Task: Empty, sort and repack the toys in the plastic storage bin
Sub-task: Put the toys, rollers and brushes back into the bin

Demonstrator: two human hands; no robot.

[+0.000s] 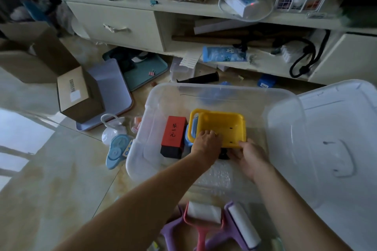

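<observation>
A clear plastic storage bin (204, 89) stands on the floor in front of me. Inside it lies a yellow toy truck bed (222, 124) with a blue part on its left, and beside that a red and black box (174, 137). My left hand (207, 141) grips the yellow toy's near left edge. My right hand (250, 156) holds its near right corner, next to a black wheel (223, 154). Bubble wrap (214, 175) lies on the bin's bottom nearer to me.
The bin's clear lid (330, 149) lies to the right. Paint rollers (206, 216) with pink and purple handles lie at the near edge. A blue toy (117, 152), a white bag (112, 128), a cardboard box (77, 96) and trays are on the left; a cluttered cabinet (122, 24) stands behind.
</observation>
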